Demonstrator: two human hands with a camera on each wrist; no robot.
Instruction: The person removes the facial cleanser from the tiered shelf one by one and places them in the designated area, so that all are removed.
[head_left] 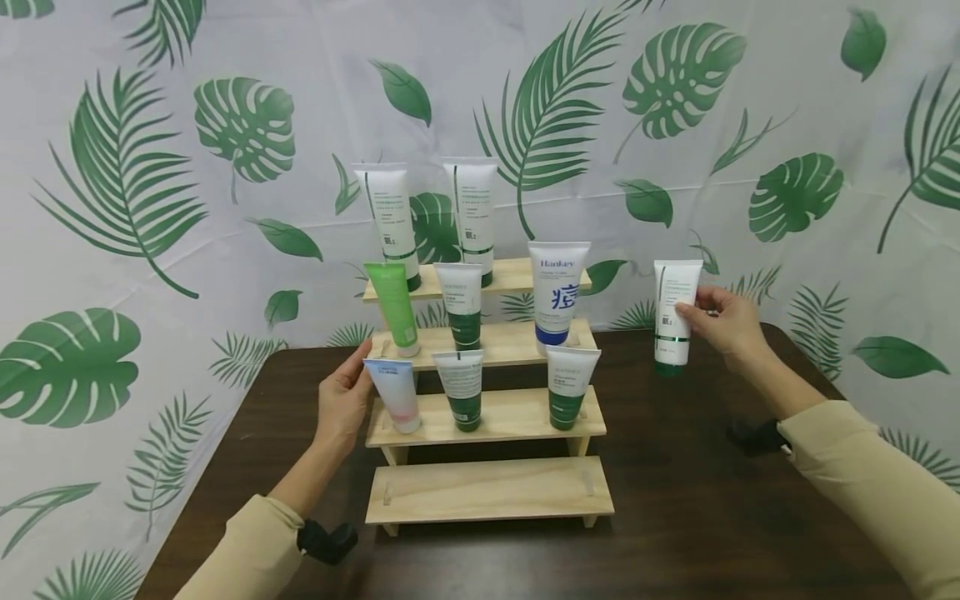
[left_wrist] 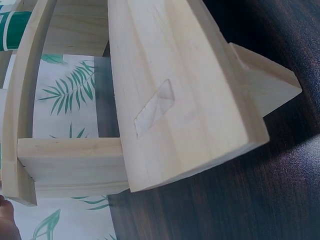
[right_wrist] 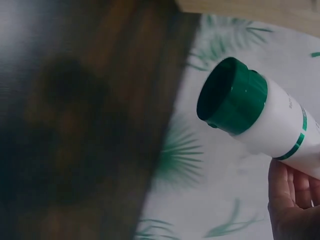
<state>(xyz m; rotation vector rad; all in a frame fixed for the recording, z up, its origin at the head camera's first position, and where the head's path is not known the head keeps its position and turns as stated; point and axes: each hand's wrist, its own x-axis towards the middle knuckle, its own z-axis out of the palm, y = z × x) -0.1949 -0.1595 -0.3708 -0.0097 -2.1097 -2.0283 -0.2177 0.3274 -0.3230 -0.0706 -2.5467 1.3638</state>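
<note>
On the right, my right hand (head_left: 731, 321) pinches a white tube with a green cap (head_left: 677, 312), held upright and cap down beside the stand. In the right wrist view its green cap (right_wrist: 232, 97) points up and left, with the fingers (right_wrist: 292, 190) below the tube. My left hand (head_left: 345, 400) holds the left end of the tiered wooden stand (head_left: 491, 490), near a pale blue and pink tube (head_left: 396, 396). Only a fingertip of it shows at the lower left of the left wrist view, close to a shelf end (left_wrist: 21, 187).
Two tall white tubes (head_left: 390, 221) stand on the top tier. Below are a green tube (head_left: 395, 308), a blue-capped Hankey tube (head_left: 557, 287) and several white-and-green tubes (head_left: 567, 383). The stand is on a dark wood table (head_left: 690, 500) before a leaf-patterned backdrop (head_left: 300, 208).
</note>
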